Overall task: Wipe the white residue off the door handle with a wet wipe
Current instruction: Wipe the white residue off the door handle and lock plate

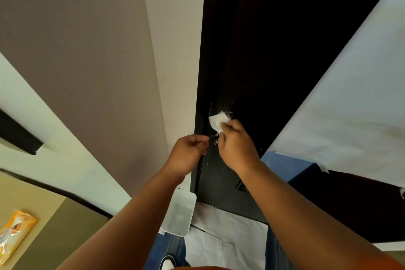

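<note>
Two bare hands work at the edge of a dark door [274, 50]; the right hand [236, 142] pinches a bunched white wet wipe [218, 121] between thumb and fingers and presses it against the door where the handle sits, though the handle itself is hidden behind wipe and hand; the left hand [188, 153] is loosely curled, holding nothing, its fingertips just beside the door's edge; flecks of white residue [215, 139] speckle the dark surface between the two hands and just above the wipe; below the forearms a white plastic tray [179, 212] lies on the floor beside white paper sheets [228, 237]; far to the lower left an orange packet [15, 234] rests on a tan surface.
</note>
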`<state>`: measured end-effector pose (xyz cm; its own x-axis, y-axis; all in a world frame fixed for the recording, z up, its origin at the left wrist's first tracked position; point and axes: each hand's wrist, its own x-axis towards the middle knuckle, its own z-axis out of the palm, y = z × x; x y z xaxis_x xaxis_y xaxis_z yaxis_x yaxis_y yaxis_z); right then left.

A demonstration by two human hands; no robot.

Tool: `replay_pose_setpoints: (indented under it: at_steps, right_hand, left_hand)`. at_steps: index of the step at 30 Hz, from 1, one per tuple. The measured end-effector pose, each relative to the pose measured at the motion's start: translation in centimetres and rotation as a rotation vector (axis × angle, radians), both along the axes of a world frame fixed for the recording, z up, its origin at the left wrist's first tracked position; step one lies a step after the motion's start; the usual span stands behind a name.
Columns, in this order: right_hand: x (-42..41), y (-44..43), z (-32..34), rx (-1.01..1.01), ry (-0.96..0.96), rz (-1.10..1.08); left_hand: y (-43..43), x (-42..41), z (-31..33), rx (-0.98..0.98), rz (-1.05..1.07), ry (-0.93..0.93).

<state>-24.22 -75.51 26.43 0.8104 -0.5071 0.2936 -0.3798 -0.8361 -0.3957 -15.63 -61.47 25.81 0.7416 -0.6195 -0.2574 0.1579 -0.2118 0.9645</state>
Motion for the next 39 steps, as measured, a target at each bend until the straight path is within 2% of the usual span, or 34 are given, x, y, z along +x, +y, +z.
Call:
replay_pose_setpoints:
  at_steps: [3, 9, 14, 20, 23, 27, 30, 32, 35, 39]
  right_hand:
    - [0.3, 0.6, -0.2, -0.077, 0.081, 0.083]
    - [-1.0, -1.4, 1.1, 0.081, 0.043, 0.159]
    - [-2.0, -3.1, 1.8, 0.01, 0.116, 0.267]
    - [-6.0, -5.3, 0.9, -0.026, -0.009, 0.208]
    - [-8.3, -6.6, 0.6, 0.039, -0.027, 0.13]
    - [-9.7, -7.2, 0.2, 0.367, -0.116, -0.021]
    - [-10.8, -7.3, -0.3, 0.94, -0.292, -0.229]
    - [-11.7, -6.7, -1.4, 1.216, -0.379, -0.366]
    - [-12.4, -5.3, -3.5, 1.299, -0.317, -0.469]
    - [-11.4, -2.9, -4.3, 1.41, -0.182, -0.333]
  left_hand:
    - [-0.3, -0.9, 0.4, -0.025, -0.005, -0.004]
    - [-0.4, -2.2, 0.5, -0.011, 0.066, 0.005]
    - [-1.2, -4.7, -0.1, 0.0, 0.143, 0.03]
    - [-1.3, -6.5, -0.7, 0.015, 0.179, 0.06]
    - [-1.8, -7.5, -1.1, 0.053, 0.143, 0.083]
    - [-3.1, -9.1, -1.5, 0.065, 0.06, 0.074]
    - [-4.0, -9.8, -1.7, 0.068, 0.006, 0.045]
    - [-4.4, -10.0, -1.7, 0.077, -0.031, 0.016]
    - [-4.8, -10.1, -2.0, 0.12, -0.087, -0.047]
    - [-5.0, -10.0, -2.8, 0.125, -0.136, -0.048]
